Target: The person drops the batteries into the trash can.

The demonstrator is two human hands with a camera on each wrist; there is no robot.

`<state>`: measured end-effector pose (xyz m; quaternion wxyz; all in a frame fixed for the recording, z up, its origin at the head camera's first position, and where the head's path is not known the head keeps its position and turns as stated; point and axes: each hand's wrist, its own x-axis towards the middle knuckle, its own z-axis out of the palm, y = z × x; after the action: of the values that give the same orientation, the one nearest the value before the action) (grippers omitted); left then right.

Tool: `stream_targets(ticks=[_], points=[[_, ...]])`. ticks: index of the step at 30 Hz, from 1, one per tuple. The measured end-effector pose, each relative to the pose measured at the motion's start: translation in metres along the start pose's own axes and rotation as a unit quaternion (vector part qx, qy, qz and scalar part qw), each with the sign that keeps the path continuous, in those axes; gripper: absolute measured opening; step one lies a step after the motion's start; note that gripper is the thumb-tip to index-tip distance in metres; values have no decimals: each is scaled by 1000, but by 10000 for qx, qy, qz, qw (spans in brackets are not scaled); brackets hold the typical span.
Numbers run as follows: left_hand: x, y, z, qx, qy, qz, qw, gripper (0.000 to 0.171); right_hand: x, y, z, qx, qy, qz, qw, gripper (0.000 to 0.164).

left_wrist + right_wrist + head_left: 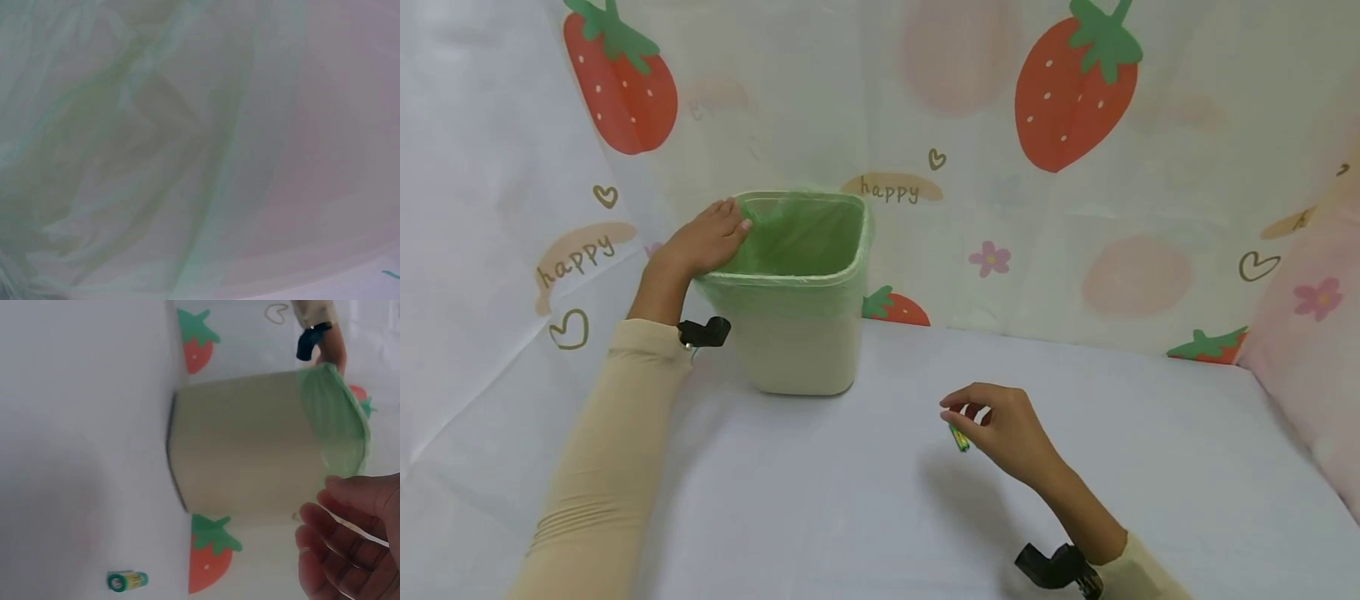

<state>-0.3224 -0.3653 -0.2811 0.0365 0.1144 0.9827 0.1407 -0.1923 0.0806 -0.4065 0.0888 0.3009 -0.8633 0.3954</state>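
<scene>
- Done: the green bag [808, 242] already lines the bin [797, 337], left of centre in the frame; the left hand [703, 239] rests at its rim, grip unclear.
- Remaining, seemingly: the battery [959, 439] lies on the tabletop [850, 500], right of centre, below the right hand [1003, 429], whose loosely curved fingers hold nothing.

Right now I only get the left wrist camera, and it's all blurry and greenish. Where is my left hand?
Observer: In the head view, your left hand is on the left side of the rim of the bin.
Operator: And what's the other one holding?
Observer: Nothing. The right hand has curved fingers with no object between them.
Operator: Is anything little near it?
Observer: Yes, a green-and-yellow battery, apart from those fingers in the right wrist view.
</scene>
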Motion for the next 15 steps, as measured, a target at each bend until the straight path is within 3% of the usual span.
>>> stream_targets(ticks=[15], points=[[1,-1,-1,141,16,55,9999,65,-21,31,1,117,248,771,9966,12]])
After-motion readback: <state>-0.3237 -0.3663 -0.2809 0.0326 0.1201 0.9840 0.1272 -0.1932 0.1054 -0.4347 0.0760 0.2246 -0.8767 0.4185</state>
